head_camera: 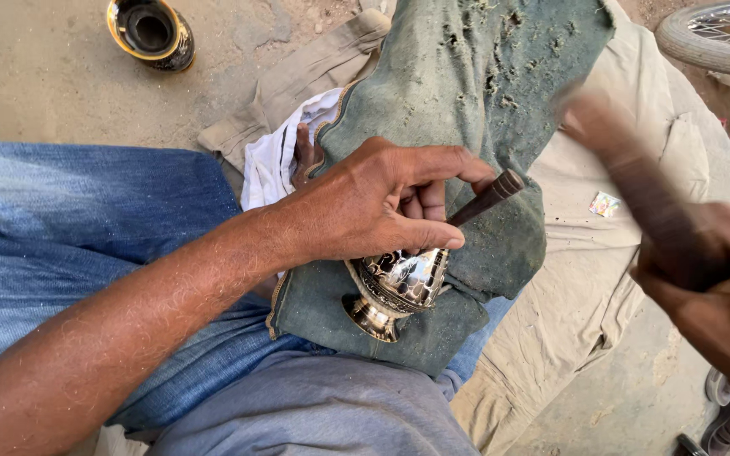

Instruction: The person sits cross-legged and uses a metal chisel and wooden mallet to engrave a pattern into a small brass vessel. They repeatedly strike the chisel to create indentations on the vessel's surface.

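L hand (382, 203) presses a shiny metal cup (399, 287) down on the green cloth (475, 101) over the lap. Fingers are curled tight, pinching a thin dark tool (487, 198) w/ its tip on the cup. R hand (711, 287) grips a blurry stick (635, 186), fingers wrapped shut. 1 black cup (149, 32) sits on the ground, far off.

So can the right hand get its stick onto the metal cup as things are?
Probably yes: the right hand hangs beside the metal cup, whose lower side is bare, though the left hand covers its top.
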